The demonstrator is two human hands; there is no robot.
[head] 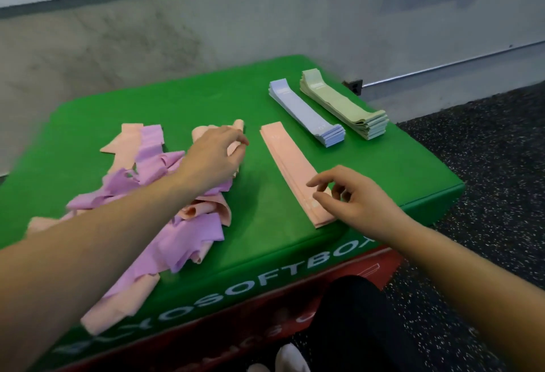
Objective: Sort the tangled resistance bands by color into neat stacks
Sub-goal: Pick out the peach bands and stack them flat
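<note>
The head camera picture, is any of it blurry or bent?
Head view: the left hand and forearm smear slightly, the tangled pile is soft; the wide lens bows the green box edges; light is even, no glare.

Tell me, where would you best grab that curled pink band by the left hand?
Probably pinch the pink band at its upturned far end, coming from above. That end curls up off the green box, clear of the tangled pile, right by the left hand.

Tangled pile (165, 194) left on box (265, 100), three stacks (295, 171) right
</note>
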